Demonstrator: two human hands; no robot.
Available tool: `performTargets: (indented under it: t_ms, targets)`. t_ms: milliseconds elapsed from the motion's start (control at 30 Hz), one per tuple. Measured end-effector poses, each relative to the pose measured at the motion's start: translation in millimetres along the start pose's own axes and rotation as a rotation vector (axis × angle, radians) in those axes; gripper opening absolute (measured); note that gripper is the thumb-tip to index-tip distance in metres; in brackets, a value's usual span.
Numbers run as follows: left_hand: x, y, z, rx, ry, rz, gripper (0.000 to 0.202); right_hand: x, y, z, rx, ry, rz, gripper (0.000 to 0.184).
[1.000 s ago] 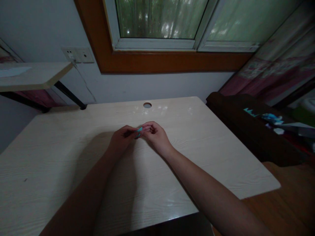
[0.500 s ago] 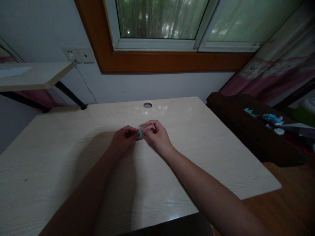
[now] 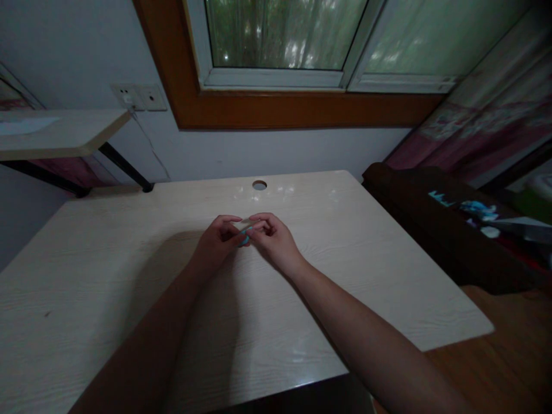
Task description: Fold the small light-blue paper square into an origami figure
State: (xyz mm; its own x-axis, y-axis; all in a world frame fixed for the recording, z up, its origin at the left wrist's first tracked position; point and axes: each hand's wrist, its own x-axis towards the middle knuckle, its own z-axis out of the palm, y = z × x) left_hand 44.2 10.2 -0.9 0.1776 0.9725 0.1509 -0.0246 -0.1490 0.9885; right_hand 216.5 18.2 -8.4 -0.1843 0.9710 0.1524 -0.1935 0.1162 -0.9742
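Note:
My left hand (image 3: pixel 218 241) and my right hand (image 3: pixel 271 238) meet over the middle of a pale wooden desk (image 3: pixel 129 287). Between their fingertips is a small turquoise object (image 3: pixel 245 234), mostly hidden by the fingers. Both hands pinch it with curled fingers. The hands rest low on or just above the desk top.
A round cable hole (image 3: pixel 259 185) lies at the desk's far edge. A second table (image 3: pixel 56 135) with black legs stands at the left. A wall socket (image 3: pixel 138 96) and a window are behind. A dark piece of furniture (image 3: pixel 440 230) with small items flanks the right.
The fingers of both hands have shifted slightly round the turquoise object. The hands stay in the same spot on the desk.

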Motion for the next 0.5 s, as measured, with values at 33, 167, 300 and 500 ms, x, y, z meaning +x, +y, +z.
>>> performTargets:
  t_ms: [33,167,300,500]
  targets:
    - [0.2,-0.5,0.0,-0.002,-0.009,0.000,0.045,-0.2,-0.1,0.0,-0.005,0.000,0.000,0.032]
    - [1.4,-2.2,-0.8,-0.007,-0.018,-0.002,0.045,-1.0,-2.0,-0.6,-0.034,0.014,-0.004,0.029]
    - [1.0,-0.9,-1.5,-0.010,-0.012,-0.010,0.043,-1.4,-4.9,-1.0,-0.037,0.040,-0.007,0.026]
    - [-2.6,6.0,0.3,-0.037,0.033,0.011,0.040,-2.0,-8.3,-0.4,-0.015,0.022,-0.026,0.023]
